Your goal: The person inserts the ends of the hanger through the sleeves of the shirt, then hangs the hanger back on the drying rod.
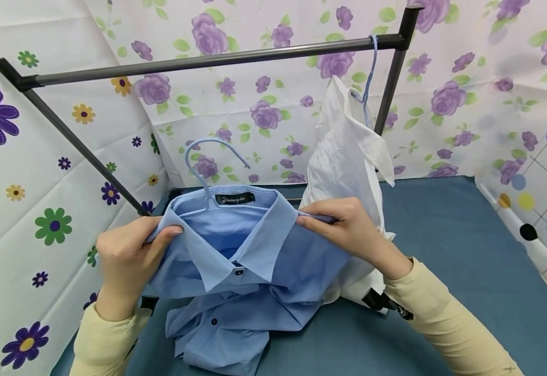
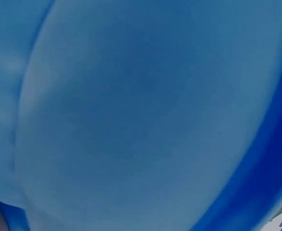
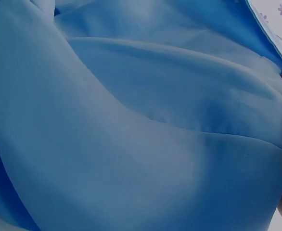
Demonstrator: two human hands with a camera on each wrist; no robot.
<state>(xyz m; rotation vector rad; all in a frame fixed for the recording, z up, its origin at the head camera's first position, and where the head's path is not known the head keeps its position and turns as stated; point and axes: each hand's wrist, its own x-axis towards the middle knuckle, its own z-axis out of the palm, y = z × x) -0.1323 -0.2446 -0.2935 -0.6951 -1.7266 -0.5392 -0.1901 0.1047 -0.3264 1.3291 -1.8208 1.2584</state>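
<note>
A light blue button-up shirt (image 1: 249,308) with a dark neck label (image 1: 234,198) is held up by its shoulders, its lower part bunched on the blue-green surface. Inside its collar sits a light blue hanger (image 1: 207,180), whose hook rises above the neck, apart from the rail. My left hand (image 1: 129,256) pinches the shirt's shoulder beside the collar, thumb on top. On the other side, my right hand (image 1: 348,224) grips the opposite shoulder between thumb and fingers. Blue cloth (image 2: 141,115) fills most of the left wrist view, and shirt fabric (image 3: 131,144) covers most of the right.
A dark metal rack bar (image 1: 207,60) spans the back. From its right end hangs a white shirt (image 1: 348,141) on a blue hanger (image 1: 369,78), behind my right hand. Flower-patterned sheets (image 1: 264,89) wall the space, and a blue-green cloth (image 1: 461,250) covers the surface.
</note>
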